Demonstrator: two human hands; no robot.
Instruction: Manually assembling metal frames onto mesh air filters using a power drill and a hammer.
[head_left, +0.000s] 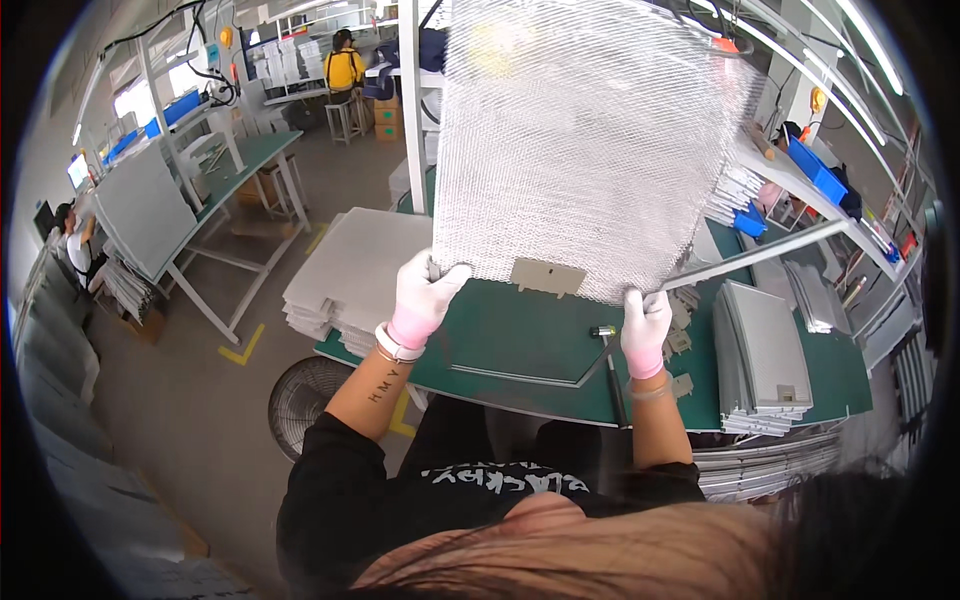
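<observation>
Both hands, in white gloves with pink cuffs, hold up a large silvery mesh panel (580, 150) by its lower edge, tilted over the table. My left hand (428, 290) is closed on the lower left corner, and my right hand (645, 325) pinches the lower right corner. Between them a small tan metal plate (548, 277) sits on the panel's lower edge. Below the panel, a thin bent metal strip (515, 377) lies on the green table (500, 325). Beside my right hand rests a mallet (614, 385) with a dark handle and a small yellow-green head end.
Stacked panels stand at the table's left (365, 255) and right (765, 345). Small tan plates (680, 340) lie right of my right hand. A pale metal bar (760, 255) slants toward the far right. A floor fan (305, 405) stands at lower left. Two people work farther off.
</observation>
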